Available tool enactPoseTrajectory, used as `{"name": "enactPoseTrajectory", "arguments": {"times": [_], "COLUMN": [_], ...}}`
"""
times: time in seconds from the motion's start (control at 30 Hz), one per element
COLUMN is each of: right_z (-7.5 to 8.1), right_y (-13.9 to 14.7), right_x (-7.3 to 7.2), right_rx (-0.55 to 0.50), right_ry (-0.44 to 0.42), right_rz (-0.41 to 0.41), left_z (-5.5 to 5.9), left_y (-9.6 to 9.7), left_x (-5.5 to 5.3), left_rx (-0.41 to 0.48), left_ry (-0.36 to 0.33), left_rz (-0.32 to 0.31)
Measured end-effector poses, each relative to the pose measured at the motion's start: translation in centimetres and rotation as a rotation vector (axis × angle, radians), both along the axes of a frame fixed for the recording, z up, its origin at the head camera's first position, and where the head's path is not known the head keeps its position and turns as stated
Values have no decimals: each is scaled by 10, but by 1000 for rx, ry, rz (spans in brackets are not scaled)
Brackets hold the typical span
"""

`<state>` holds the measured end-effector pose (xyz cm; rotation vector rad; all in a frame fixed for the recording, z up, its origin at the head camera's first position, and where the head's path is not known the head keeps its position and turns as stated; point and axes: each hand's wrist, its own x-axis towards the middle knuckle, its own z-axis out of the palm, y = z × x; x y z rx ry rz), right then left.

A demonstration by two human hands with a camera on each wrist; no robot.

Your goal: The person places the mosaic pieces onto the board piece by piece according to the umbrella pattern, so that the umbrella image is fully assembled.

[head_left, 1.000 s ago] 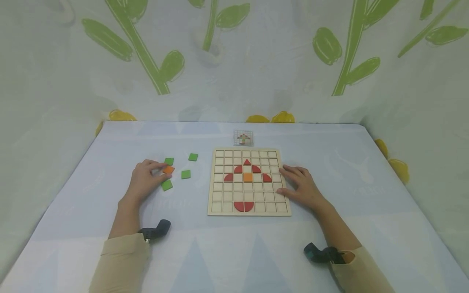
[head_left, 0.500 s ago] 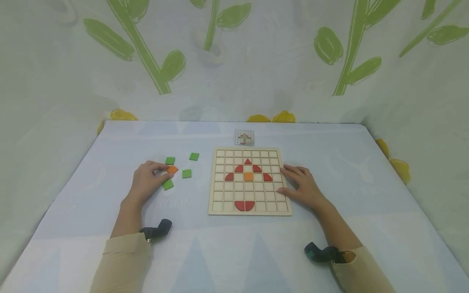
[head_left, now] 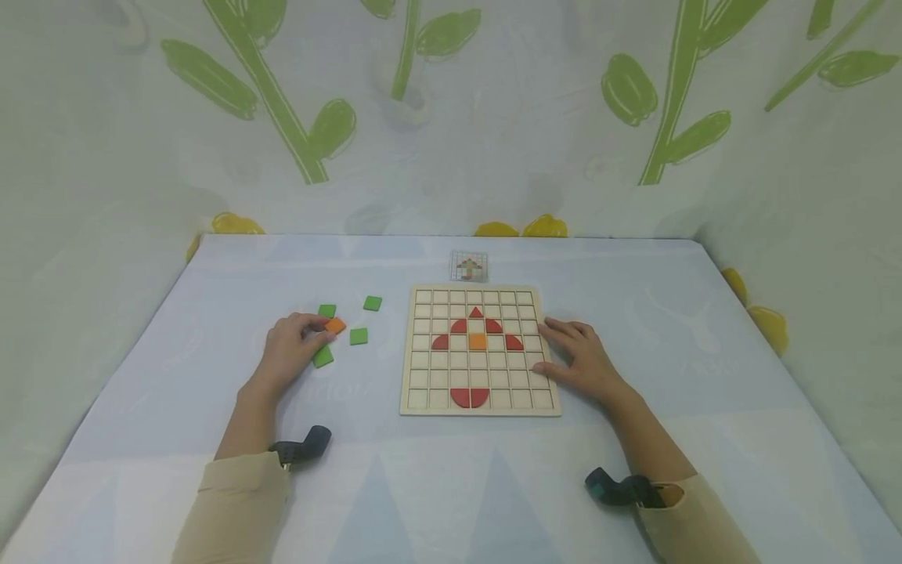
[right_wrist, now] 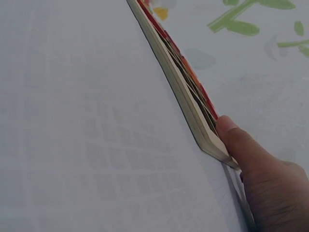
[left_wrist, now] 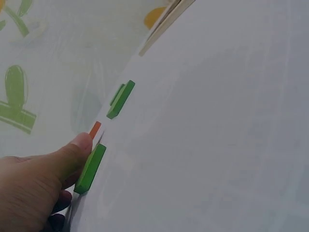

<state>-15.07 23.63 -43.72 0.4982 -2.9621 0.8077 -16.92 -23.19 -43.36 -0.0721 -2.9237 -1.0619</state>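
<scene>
Board [head_left: 517,379] in the head view bears seven red pieces [head_left: 460,398] and one orange square [head_left: 478,341], most of it bare: the laying looks partly done. Left of the board, four green squares [head_left: 358,336] and a second orange square [head_left: 335,325], pinched by the left hand [head_left: 290,345], seem left to place. The right hand [head_left: 581,360] touches the board's right edge, fingers spread, grasping nothing. Left wrist view: the pinched square shows only edge-on. Right wrist view: thumb against the board, other fingers hidden.
</scene>
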Motion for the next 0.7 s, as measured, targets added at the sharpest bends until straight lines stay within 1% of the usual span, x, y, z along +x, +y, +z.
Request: {"name": "enactPoseTrajectory", "arguments": {"times": [0.13,0.2,0.27,0.37,0.47,0.7], "right_z": [1,1,1,1,0,0], "right_y": [-1,-1,-1,-1,-1,-1], "right_x": [0,0,0,0,0,1], "right_rx": [9,9,2,-6,-3,4], "right_ry": [15,14,9,2,-2,-4], "right_rz": [7,5,2,-4,-7,-12], "left_z": [0,1,1,1,2,6], "left_y": [2,4,5,8,11,21], "left_x": [0,0,1,0,0,-1], "left_rx": [56,82,103,123,123,115], "left_ry": [-41,-44,-26,24,65,104], "left_rz": [-5,-22,-47,-91,-124,-155]}}
